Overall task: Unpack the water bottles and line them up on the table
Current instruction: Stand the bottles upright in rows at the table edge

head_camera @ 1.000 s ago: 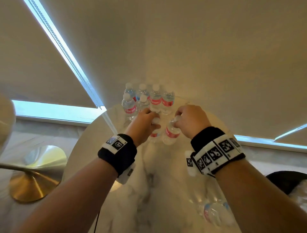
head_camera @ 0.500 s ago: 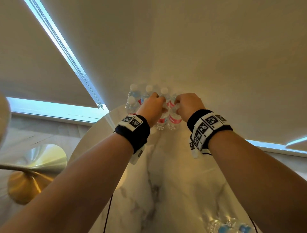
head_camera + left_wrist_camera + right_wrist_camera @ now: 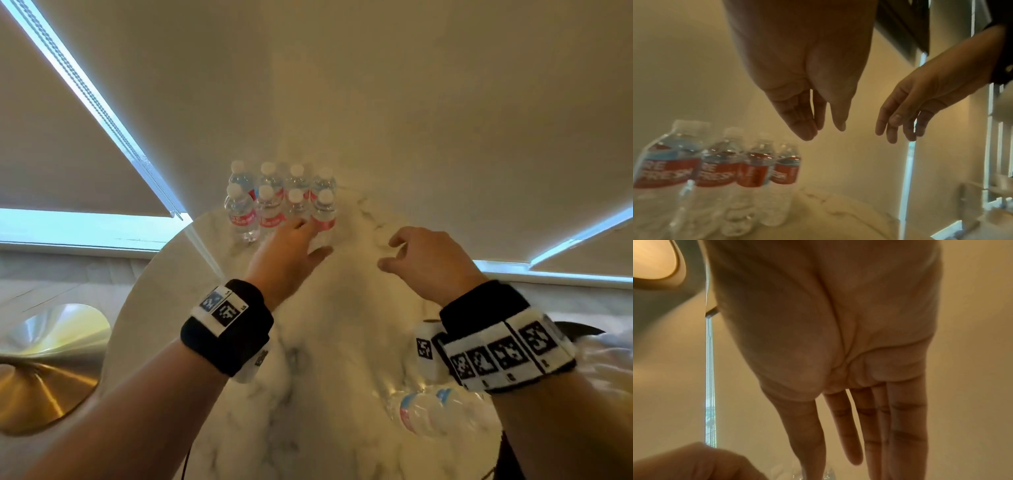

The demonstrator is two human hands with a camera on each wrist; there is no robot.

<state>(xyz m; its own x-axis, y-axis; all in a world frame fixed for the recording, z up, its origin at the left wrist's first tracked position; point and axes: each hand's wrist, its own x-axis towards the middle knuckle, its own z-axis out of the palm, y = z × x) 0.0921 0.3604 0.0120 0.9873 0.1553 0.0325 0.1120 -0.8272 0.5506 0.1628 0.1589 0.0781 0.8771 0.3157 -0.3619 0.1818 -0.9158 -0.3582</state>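
Several clear water bottles [image 3: 281, 205] with red labels and white caps stand in two rows at the far edge of the round marble table [image 3: 329, 342]. My left hand [image 3: 313, 238] hovers open just in front of the near row, its fingers straight and holding nothing. My right hand [image 3: 390, 253] hangs to the right of the bottles, fingers loosely relaxed and empty. In the left wrist view the bottles [image 3: 719, 167] stand below both empty hands. A plastic-wrapped pack of bottles [image 3: 428, 407] lies near me under my right wrist.
A gold, cone-shaped base [image 3: 44, 370] stands on the floor at the left. Drawn window blinds [image 3: 376, 102] hang right behind the table. Something dark [image 3: 582, 330] sits at the table's right edge.
Both hands carried a bottle each to the far rows, set them down and let go. The hands have since drawn back, empty.
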